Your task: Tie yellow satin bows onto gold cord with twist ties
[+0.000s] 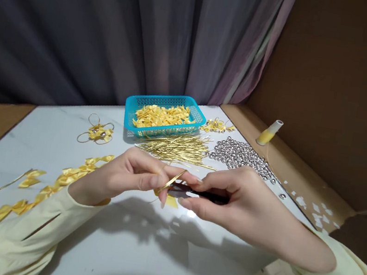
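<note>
A person's left hand pinches a bent gold wire, yellow ribbon just below, as the right hand grips a dark-handled tool above a white tabletop. From the hands, loose gold wires lie at twelve o'clock, a blue plastic basket beyond; silver beads at two; yellow bows at nine.

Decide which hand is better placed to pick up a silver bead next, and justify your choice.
Probably the right hand: it is nearer the silver beads, though it holds a dark tool. The left hand, holding a gold strand, is farther away.
</note>
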Available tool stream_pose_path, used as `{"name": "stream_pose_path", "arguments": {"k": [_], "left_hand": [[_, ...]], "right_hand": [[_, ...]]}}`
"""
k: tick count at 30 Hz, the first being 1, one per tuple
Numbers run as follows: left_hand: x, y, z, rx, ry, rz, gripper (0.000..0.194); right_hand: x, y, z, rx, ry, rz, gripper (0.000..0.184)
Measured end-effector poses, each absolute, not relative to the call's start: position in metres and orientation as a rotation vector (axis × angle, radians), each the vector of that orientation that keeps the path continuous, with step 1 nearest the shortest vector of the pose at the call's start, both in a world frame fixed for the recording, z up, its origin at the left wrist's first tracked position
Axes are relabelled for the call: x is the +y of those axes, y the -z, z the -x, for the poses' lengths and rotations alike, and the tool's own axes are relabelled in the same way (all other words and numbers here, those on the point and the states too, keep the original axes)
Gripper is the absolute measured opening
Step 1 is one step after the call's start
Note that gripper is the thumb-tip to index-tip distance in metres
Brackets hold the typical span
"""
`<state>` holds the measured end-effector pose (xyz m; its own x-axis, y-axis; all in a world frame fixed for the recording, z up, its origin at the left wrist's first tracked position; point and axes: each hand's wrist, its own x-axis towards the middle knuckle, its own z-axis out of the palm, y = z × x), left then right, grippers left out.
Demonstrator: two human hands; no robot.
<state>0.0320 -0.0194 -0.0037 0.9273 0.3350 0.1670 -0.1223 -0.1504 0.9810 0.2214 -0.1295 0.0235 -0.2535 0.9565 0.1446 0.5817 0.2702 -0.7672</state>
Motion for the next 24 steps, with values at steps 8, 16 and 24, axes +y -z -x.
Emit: {"name": "stream_pose_path", "arguments": {"k": [8,16,24], "left_hand": [[-0.020,0.008,-0.032,0.224,-0.457,-1.725,0.023],[-0.022,0.010,-0.034,0.262,-0.510,-1.722,0.021],[-0.021,0.013,-0.033,0.290,-0.509,-1.716,0.021]], "right_hand": [[-0.133,-0.017,-0.216,-1.962,-0.574,1.362,0.015],[-0.132,-0.009,-0.215,-1.990,-0.363,1.211,0.011],[-0.131,-0.008,-0.215,-2.028,-0.332,1.217,0.009]]}}
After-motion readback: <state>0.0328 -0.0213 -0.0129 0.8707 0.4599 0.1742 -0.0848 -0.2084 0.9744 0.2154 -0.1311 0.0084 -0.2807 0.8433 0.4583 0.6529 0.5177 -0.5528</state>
